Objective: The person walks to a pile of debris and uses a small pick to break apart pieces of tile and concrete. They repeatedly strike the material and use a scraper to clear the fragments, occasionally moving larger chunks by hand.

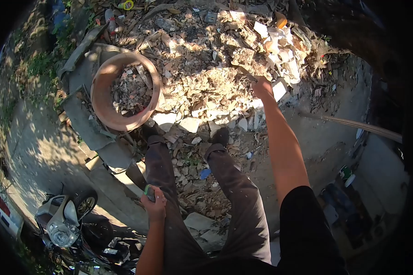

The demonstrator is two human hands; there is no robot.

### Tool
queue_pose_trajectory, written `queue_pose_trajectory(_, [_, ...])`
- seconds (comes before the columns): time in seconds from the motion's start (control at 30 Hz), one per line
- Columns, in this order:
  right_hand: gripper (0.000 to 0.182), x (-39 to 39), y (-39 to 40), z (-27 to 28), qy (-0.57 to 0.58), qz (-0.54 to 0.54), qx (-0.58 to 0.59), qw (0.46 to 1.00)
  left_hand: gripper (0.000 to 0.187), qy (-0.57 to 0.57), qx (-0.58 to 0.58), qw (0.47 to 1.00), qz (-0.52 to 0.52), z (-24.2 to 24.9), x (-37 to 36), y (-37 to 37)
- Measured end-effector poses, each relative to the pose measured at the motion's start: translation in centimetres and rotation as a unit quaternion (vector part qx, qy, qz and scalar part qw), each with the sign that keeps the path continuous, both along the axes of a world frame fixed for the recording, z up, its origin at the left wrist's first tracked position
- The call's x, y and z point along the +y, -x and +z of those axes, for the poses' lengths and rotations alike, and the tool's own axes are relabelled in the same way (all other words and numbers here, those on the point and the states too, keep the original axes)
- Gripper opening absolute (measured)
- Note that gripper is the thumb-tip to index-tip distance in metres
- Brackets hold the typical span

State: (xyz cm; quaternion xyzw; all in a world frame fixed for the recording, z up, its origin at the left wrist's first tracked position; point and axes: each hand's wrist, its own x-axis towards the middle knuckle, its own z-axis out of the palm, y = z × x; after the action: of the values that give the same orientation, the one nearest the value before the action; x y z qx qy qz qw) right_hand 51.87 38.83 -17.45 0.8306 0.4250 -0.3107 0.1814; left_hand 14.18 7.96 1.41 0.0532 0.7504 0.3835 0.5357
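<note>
My left hand (155, 205) is down by my left thigh, its fingers wrapped round a green-handled tool (148, 190). A flat, broad piece (134, 178) shows just beyond that fist, overlapping the strip of slabs behind it. My right hand (263, 88) reaches far forward over the debris, closed on a thin, dark, blade-like tool (244, 71) that points left into dry leaves and rubble (206, 87). Crumpled whitish scraps (282, 50) lie just beyond the right hand, and a pale flat piece (279, 90) sits beside its wrist.
A round clay ring (156, 80) with debris inside stands at the left of the heap. Broken slabs (112, 153) line the left edge. A motorcycle (62, 224) is parked at the lower left. From the right, a bundle of thin sticks (362, 126) juts in over bare ground.
</note>
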Motion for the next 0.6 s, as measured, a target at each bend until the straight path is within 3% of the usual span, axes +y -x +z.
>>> queue_pose_trajectory(0.13, [0.032, -0.2, -2.4, 4.7, -0.026, 0.152, 0.044, 0.987, 0.008, -0.013, 0.005, 0.999, -0.049, -0.8, -1.0, 0.4])
queue_pose_trajectory(0.2, [0.027, 0.6, -1.4, 8.8, 0.024, 0.137, 0.039, 0.989, 0.011, -0.013, 0.006, 0.998, -0.053, -0.7, -0.7, 0.5])
queue_pose_trajectory(0.27, [0.024, 1.2, -1.8, 10.4, 0.044, 0.214, 0.049, 0.975, 0.015, -0.012, 0.006, 0.998, -0.056, -1.1, -1.0, 0.9])
queue_pose_trajectory(0.33, [0.025, 1.6, -1.5, 12.0, 0.039, 0.25, 0.042, 0.967, 0.017, -0.023, 0.076, 0.992, -0.097, -2.3, -2.0, 1.5])
queue_pose_trajectory(0.47, [0.027, 2.5, 0.0, 15.4, -0.01, 0.346, 0.038, 0.937, 0.017, -0.006, 0.068, 0.997, -0.042, -0.9, -0.5, 1.0])
queue_pose_trajectory(0.53, [0.027, 3.3, 1.6, 17.1, -0.047, 0.386, 0.001, 0.921, 0.016, -0.019, 0.101, 0.992, -0.076, -0.5, 0.0, 1.2])
queue_pose_trajectory(0.6, [0.024, 4.8, 3.8, 19.4, -0.007, 0.394, -0.015, 0.919, 0.015, -0.061, 0.155, 0.979, -0.113, -0.4, 0.5, 1.4])
